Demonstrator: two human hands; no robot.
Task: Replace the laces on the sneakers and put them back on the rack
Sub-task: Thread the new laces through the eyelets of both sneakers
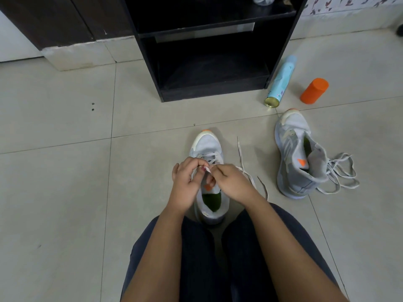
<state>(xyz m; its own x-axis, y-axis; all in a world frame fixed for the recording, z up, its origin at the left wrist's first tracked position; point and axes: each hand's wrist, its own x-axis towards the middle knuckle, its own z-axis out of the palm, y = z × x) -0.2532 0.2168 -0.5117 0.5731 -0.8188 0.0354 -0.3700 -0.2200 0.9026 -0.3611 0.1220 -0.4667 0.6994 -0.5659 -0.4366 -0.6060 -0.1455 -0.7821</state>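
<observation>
Lacing partway done on the near sneaker (207,144), on the floor between the knees; left hand (187,184) and right hand (231,184) both pinching its grey lace (240,153) at the eyelets. Apparently left to do: second sneaker (294,162), on its side to the right with loose laces (333,171) beside it, then both onto the black rack (209,83) ahead.

A home, by the look of it: pale tiled floor (65,182), a black shoe rack (209,51) against the wall, floral wallpaper (349,5) behind.
</observation>
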